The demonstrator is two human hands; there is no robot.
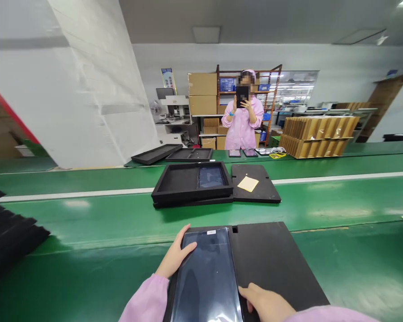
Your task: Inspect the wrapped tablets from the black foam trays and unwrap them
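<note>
A glossy dark display panel with a small white label at its far end lies over the left half of a black foam tray. My left hand rests at the panel's far left edge, thumb stretched over its face and fingers apart along the side. At the near right edge of the panel, my right hand has its fingers curled, with the fingertips against that edge. Some of the right fingers are hidden beneath the hand. The panel's near end runs out of view.
Beyond stands a black foam tray holding a dark panel. Beside it, a black foam sheet bears a yellowish paper. Black foam pieces are stacked left. Across the green bench, a person in pink holds up a dark device.
</note>
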